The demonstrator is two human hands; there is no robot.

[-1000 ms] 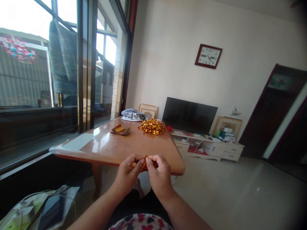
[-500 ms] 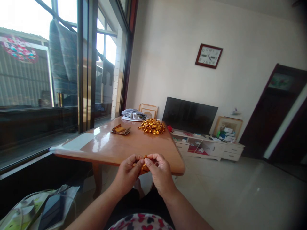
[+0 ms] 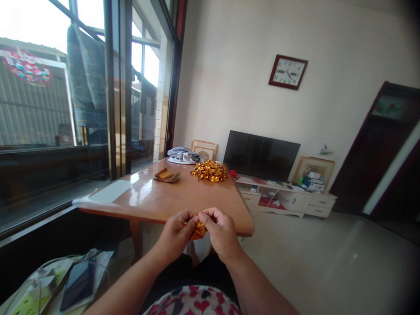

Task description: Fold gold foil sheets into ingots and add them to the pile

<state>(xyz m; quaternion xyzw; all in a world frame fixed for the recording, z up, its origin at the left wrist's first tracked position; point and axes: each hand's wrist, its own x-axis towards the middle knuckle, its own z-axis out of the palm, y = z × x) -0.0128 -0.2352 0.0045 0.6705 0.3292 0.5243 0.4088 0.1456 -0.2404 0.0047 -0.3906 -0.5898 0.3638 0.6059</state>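
Observation:
Between my two hands, just over the near edge of the wooden table (image 3: 183, 197), is a small piece of shiny gold foil paper (image 3: 198, 231). My left hand (image 3: 179, 232) pinches it from the left with thumb and fingers. From the right, my right hand (image 3: 221, 232) pinches it too, and the thumbs almost meet at its top. My fingers hide much of its shape. Farther back on the table lies a heap of folded gold foil pieces (image 3: 210, 170). Left of the heap sits a stack of flat gold-and-brown paper sheets (image 3: 166, 175).
Folded light cloth (image 3: 183, 155) lies at the table's far end. Beyond the table stand a television (image 3: 260, 155) and a low white cabinet (image 3: 297, 202). At lower left are a dark phone-like object (image 3: 78, 282) and a cable. Windows line the left side.
My fingertips have shifted slightly along the foil, and more of it shows below the thumbs. The whole view has tilted a little. The heap and the stack stay in place.

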